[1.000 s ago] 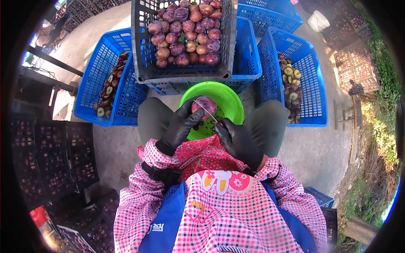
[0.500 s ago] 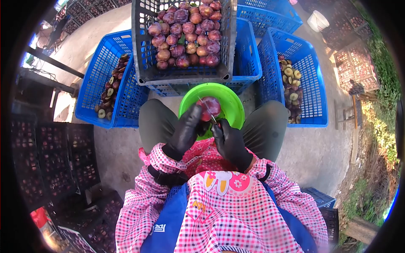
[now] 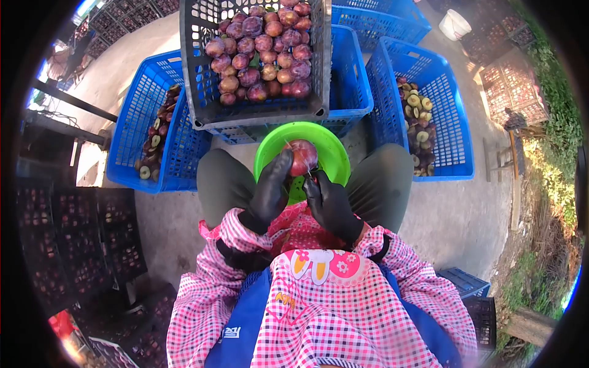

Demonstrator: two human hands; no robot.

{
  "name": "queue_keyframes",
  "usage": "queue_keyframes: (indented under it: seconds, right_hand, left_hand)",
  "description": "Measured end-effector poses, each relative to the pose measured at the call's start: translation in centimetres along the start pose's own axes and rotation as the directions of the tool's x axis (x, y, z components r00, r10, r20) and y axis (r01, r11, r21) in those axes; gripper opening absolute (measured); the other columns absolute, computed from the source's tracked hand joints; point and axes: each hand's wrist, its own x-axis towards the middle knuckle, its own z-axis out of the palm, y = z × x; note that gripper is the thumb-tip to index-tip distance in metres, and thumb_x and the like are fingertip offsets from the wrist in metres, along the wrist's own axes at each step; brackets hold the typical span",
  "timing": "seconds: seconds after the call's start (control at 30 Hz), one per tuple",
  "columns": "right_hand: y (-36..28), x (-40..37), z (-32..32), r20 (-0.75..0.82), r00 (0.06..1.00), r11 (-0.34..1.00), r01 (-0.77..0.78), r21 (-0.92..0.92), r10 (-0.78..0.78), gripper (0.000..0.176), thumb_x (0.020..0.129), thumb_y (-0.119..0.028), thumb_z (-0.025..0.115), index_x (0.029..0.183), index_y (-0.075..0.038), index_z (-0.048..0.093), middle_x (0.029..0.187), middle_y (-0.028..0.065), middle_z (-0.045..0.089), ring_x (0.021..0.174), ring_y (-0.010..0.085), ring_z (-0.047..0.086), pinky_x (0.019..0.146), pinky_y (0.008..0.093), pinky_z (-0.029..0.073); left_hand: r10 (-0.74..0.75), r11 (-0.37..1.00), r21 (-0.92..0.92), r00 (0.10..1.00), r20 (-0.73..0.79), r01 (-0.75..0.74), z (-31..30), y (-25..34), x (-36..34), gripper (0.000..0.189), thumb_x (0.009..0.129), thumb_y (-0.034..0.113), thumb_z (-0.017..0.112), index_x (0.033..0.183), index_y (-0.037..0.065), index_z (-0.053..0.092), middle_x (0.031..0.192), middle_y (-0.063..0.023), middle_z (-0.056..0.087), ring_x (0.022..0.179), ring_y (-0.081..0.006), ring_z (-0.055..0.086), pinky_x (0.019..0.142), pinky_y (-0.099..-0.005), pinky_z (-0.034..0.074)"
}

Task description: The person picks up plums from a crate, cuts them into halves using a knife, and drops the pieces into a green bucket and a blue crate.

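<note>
Left hand (image 3: 273,190) cups a plum (image 3: 302,156); right hand (image 3: 331,205) clenches a small knife (image 3: 311,176).
Light, slick, probably bruisable: best gripped round its sides.

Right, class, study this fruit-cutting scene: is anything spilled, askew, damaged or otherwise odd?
Nothing is spilled or broken. Only the dark grey plastic crate of whole plums stands out: it rests on top of a blue plastic crate, not on the ground.

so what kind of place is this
Likely an outdoor fruit-processing yard: a dark plastic crate of whole purple plums, blue plastic crates of halved fruit, and trays of fruit laid out on the ground.
</note>
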Motion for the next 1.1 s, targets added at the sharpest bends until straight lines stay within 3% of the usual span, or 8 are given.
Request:
queue_keyframes:
  seconds: [0.07,0.13,0.3,0.5,0.67,0.8,0.83,1.1]
  right_hand:
    - [0.2,-0.4,-0.1,-0.005,1.0,0.997,-0.006,0.083,0.007,0.023,0.099,-0.027,0.054,0.103,-0.004,0.055,0.071,0.0219,0.063,0.063,0.0436,0.062,0.055,0.0503,0.047]
    - [0.2,-0.2,-0.3,0.048,0.999,0.995,-0.022,0.099,0.017,0.025,0.099,-0.027,0.054,0.106,-0.004,0.055,0.073,0.0227,0.064,0.064,0.0432,0.062,0.056,0.05,0.047]
    - [0.5,-0.7,0.8,-0.034,0.999,1.0,0.011,-0.02,-0.012,0.022,0.1,-0.023,0.053,0.104,-0.001,0.054,0.068,0.0193,0.061,0.06,0.0412,0.061,0.054,0.0469,0.045]
    - [0.2,-0.3,0.2,0.135,0.989,0.931,-0.103,0.35,0.059,0.027,0.1,-0.028,0.052,0.105,-0.001,0.054,0.073,0.0238,0.063,0.062,0.0405,0.062,0.056,0.0476,0.044]
    - [0.2,-0.1,0.4,0.201,0.965,0.876,-0.242,0.418,0.171,0.027,0.101,-0.027,0.051,0.101,-0.001,0.055,0.069,0.0212,0.061,0.059,0.0367,0.061,0.056,0.0444,0.044]
    - [1.6,0.7,-1.2,0.378,0.915,0.863,-0.299,0.407,0.139,0.028,0.101,-0.029,0.053,0.098,-0.001,0.056,0.067,0.0202,0.061,0.055,0.0347,0.06,0.054,0.0446,0.043]
    - [0.6,0.5,-1.2,0.061,0.998,0.981,-0.043,0.191,0.032,0.028,0.099,-0.03,0.055,0.098,-0.002,0.057,0.066,0.019,0.062,0.056,0.0357,0.061,0.053,0.046,0.044]
    - [-1.0,4.0,-3.6,0.016,0.996,0.991,0.091,0.095,-0.093,0.07,0.071,-0.041,0.086,0.116,0.0,0.052,0.105,0.016,0.063,0.09,0.028,0.066,0.078,0.0386,0.052]
  left_hand:
    - [0.108,0.956,0.275,0.994,-0.022,-0.098,-0.7,-0.5,-0.4,0.059,0.095,0.027,0.064,0.141,0.0,0.038,0.134,-0.0141,0.05,0.122,-0.0226,0.052,0.104,-0.0356,0.042]
    - [0.433,0.405,0.82,0.875,0.216,-0.404,-0.4,0.5,-0.4,0.052,0.1,0.031,0.056,0.139,-0.001,0.042,0.13,-0.0134,0.054,0.122,-0.0233,0.053,0.104,-0.0354,0.041]
    - [0.035,0.999,-0.033,0.999,-0.004,-0.035,-1.5,-0.8,-0.5,0.052,0.103,0.034,0.049,0.139,-0.003,0.044,0.132,-0.0129,0.055,0.12,-0.025,0.054,0.106,-0.0362,0.04]
    - [0.392,0.358,0.839,0.881,0.264,-0.41,-1.4,1.1,-1.0,0.06,0.096,0.032,0.062,0.141,-0.002,0.041,0.131,-0.0155,0.055,0.118,-0.0246,0.055,0.104,-0.0359,0.04]
    - [0.168,0.915,0.366,0.985,0.034,-0.169,-1.4,0.1,-0.8,0.056,0.096,0.027,0.062,0.139,-0.002,0.042,0.126,-0.0161,0.058,0.115,-0.0258,0.057,0.101,-0.0365,0.043]
    - [0.386,0.424,0.835,0.904,0.185,-0.352,-1.9,0.8,-0.3,0.058,0.089,0.017,0.071,0.136,-0.002,0.045,0.128,-0.0143,0.058,0.117,-0.0241,0.056,0.102,-0.0365,0.043]
    - [0.39,0.155,0.897,0.86,0.33,-0.414,-2.4,1.0,0.0,0.057,0.087,0.015,0.073,0.135,-0.002,0.046,0.127,-0.0134,0.059,0.117,-0.0234,0.057,0.101,-0.036,0.043]
    - [-0.05,0.993,0.116,0.994,0.097,0.038,0.3,-0.1,-1.1,0.059,0.103,0.049,0.04,0.137,0.002,0.047,0.125,-0.01,0.059,0.11,-0.0189,0.06,0.096,-0.0332,0.048]
